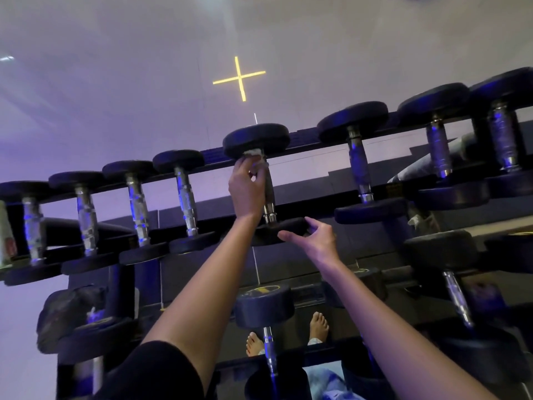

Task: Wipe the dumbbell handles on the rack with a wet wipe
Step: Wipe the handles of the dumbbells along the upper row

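A row of black dumbbells with chrome handles lies across the top tier of the rack (308,138). My left hand (248,186) grips the upper part of the middle dumbbell's handle (269,197) with a white wet wipe (255,157) wrapped round it, just below the far black head (256,140). My right hand (314,236) has its fingers spread and touches the near black head (285,229) of the same dumbbell, thumb above and fingers at the edge.
More dumbbells sit to the left (184,194) and right (359,168) on the top tier, and larger ones on the lower tier (265,310). A dark bag (69,313) rests low left. My bare feet (288,333) show under the rack. Behind is a pale wall.
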